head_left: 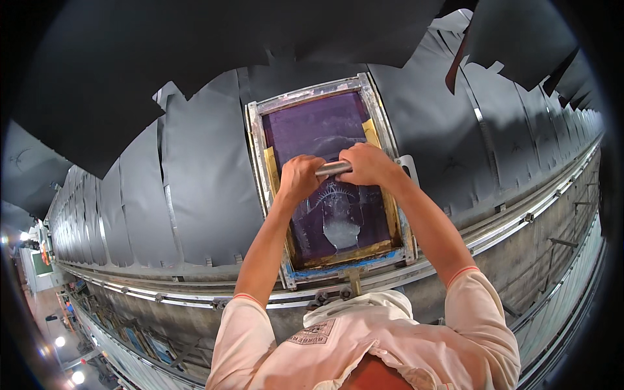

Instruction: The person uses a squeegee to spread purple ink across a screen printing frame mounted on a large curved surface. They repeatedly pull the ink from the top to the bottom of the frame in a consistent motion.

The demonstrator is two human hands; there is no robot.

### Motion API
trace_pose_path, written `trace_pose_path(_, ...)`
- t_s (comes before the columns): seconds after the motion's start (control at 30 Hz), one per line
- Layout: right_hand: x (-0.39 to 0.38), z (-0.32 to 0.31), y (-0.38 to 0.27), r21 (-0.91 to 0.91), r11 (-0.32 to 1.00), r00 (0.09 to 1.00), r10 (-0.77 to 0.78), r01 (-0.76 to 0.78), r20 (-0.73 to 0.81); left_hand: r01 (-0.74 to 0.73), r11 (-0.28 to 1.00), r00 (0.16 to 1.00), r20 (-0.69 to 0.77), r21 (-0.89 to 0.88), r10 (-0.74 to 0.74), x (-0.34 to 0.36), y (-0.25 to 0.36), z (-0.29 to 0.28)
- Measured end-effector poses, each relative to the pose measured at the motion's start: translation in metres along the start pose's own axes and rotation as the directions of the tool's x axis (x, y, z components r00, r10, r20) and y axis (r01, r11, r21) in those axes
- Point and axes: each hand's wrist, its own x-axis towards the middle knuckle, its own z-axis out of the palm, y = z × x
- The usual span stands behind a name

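Your left hand (pixel 299 177) and right hand (pixel 367 164) are both closed around the grey metal squeegee handle (pixel 333 169), mid-screen. It sits across the purple-mesh, metal-framed printing screen (pixel 323 130), which lies flat on the long desk (pixel 513 224) over dark grey fabric panels (pixel 201 188).

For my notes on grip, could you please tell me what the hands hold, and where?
Both hands, left hand and right hand, grip the squeegee handle, one at each end, over the screen frame.
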Motion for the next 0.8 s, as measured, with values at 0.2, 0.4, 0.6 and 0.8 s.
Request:
trace_pose_path(0.2,-0.051,0.055,-0.008,-0.194,0.971,0.990,-0.140,0.138,0.006,0.028,1.000,0.998,-0.050,-0.011,-0.029,-0.064,0.033,0.023)
trace_pose_path(0.4,-0.096,0.053,-0.035,-0.175,0.974,0.981,-0.117,0.144,0.157,0.087,0.994,0.995,0.045,-0.063,-0.084,-0.104,0.067,0.015)
trace_pose_path(0.6,0.011,0.012,0.005,-0.176,0.984,0.998,-0.017,0.026,0.054,0.014,1.000,0.999,-0.048,0.016,-0.013,0.003,0.002,0.004)
trace_pose_path(0.8,-0.015,0.025,-0.001,-0.148,0.989,0.995,-0.008,0.023,0.098,0.057,0.998,0.998,-0.013,-0.010,-0.057,-0.023,0.019,0.014)
